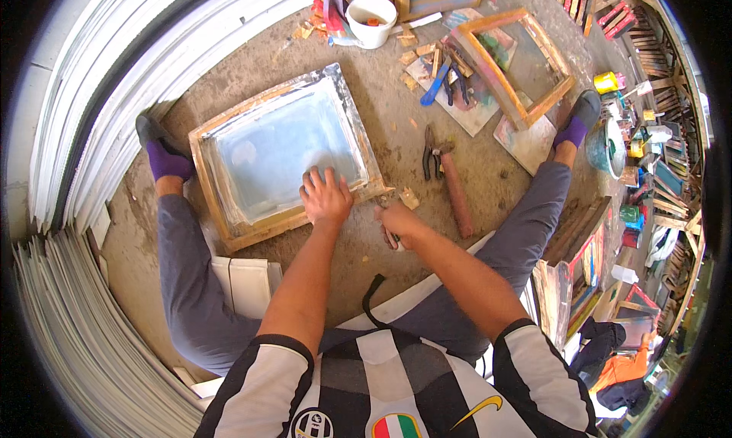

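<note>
A wooden screen-printing frame (293, 226) with pale blue mesh lies tilted on the ground between my legs. My left hand (328, 199) is closed over its near rail, fingers bent onto the mesh. Just off the frame's near right corner, my right hand (404, 226) is closed around pliers (392, 240); their handles stick out below my fist, and most of the tool is hidden. Small wood chips (409, 198) lie by that corner. To the right rest another pair of dark-handled pliers (428, 154) and a hammer (456, 194) with a reddish-brown handle.
An empty wooden frame (550, 101) leans over stained boards (479, 116) at the upper right, near a blue-handled tool (435, 86). A white bucket (371, 32) stands at the back. White sheets (114, 110) are stacked left; paint containers (610, 82) line the right. Another person (619, 369) is at lower right.
</note>
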Tool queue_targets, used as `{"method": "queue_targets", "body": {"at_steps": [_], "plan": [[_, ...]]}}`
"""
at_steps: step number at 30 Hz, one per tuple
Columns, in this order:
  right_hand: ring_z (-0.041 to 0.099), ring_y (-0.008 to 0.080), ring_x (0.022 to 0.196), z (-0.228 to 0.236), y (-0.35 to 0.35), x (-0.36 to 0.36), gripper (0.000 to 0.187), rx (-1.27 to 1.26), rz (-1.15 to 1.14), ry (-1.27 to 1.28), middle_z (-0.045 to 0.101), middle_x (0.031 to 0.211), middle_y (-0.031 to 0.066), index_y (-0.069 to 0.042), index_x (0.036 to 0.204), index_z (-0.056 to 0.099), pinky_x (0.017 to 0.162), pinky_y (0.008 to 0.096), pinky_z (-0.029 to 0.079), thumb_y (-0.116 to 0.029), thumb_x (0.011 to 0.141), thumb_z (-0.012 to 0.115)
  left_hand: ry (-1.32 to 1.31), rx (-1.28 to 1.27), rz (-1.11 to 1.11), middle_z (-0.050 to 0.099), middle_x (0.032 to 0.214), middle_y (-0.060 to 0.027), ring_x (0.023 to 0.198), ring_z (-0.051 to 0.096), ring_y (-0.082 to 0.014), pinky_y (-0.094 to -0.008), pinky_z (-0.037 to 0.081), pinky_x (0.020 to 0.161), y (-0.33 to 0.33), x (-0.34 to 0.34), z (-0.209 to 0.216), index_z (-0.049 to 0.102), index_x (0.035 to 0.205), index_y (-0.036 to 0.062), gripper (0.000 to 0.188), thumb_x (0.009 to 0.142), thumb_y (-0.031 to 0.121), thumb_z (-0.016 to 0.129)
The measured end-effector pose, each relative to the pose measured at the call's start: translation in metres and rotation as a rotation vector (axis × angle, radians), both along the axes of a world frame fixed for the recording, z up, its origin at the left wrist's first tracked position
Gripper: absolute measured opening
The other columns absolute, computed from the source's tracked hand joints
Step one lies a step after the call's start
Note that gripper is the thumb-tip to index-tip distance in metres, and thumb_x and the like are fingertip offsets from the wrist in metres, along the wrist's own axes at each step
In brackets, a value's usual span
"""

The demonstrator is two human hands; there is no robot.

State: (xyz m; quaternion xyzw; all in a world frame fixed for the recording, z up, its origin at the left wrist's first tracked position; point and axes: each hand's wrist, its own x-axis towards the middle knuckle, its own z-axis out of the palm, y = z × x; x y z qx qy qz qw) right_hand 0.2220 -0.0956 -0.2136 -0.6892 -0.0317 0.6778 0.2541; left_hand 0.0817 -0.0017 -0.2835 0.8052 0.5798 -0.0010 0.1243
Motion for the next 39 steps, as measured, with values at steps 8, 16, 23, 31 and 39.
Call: {"method": "queue_targets", "body": {"at_steps": [8,16,23,31,39], "plan": [[0.064,0.0442,0.082,-0.076,-0.06,-0.028,0.032,0.394,0.224,-0.632,0.065,0.085,0.0231,0.001,0.106,0.055,0.073,0.0528,0.049,-0.031,0.104,0.052,-0.023,-0.091,0.03,0.041,0.144,-0.018,0.14,0.033,-0.0373,-0.0563,0.032,0.111,0.004,0.003,0.009,0.051,0.133,0.0111,0.042,0.1,0.037,0.049],[0.054,0.0211,0.049,-0.058,-0.037,-0.037,0.027,0.213,-0.205,-0.056,0.055,0.068,0.0071,-0.005,0.114,0.062,0.042,0.037,0.043,-0.029,0.105,0.052,-0.013,-0.094,0.027,0.042,0.143,-0.0183,0.14,0.033,-0.0369,-0.056,0.032,0.111,0.004,0.002,0.006,0.05,0.134,0.0104,0.042,0.101,0.037,0.047],[0.054,0.0244,0.047,-0.005,0.003,0.012,0.025,0.032,-0.069,0.125,0.054,0.063,0.009,-0.002,0.09,0.058,0.042,0.0423,0.044,-0.024,0.101,0.056,0.003,-0.022,0.012,0.045,0.14,-0.0174,0.137,0.038,-0.0378,-0.0555,0.035,0.109,0.001,0.001,0.005,0.053,0.13,0.0136,0.039,0.1,0.038,0.051],[0.064,0.0322,0.067,-0.046,-0.043,-0.001,0.031,0.318,0.252,-0.324,0.064,0.08,0.0163,0.0,0.102,0.06,0.063,0.0464,0.051,-0.031,0.101,0.057,-0.044,-0.067,0.037,0.042,0.142,-0.0163,0.139,0.035,-0.036,-0.0565,0.032,0.111,0.004,0.004,0.003,0.052,0.132,0.0121,0.041,0.099,0.036,0.052],[0.066,0.0456,0.088,-0.063,-0.075,-0.035,0.033,0.319,0.203,-0.731,0.068,0.098,0.0233,-0.005,0.114,0.06,0.078,0.0524,0.05,-0.034,0.1,0.056,-0.026,-0.074,0.038,0.042,0.142,-0.0153,0.14,0.033,-0.0349,-0.0559,0.031,0.112,0.002,0.0,0.006,0.051,0.133,0.014,0.042,0.098,0.037,0.053]]}}
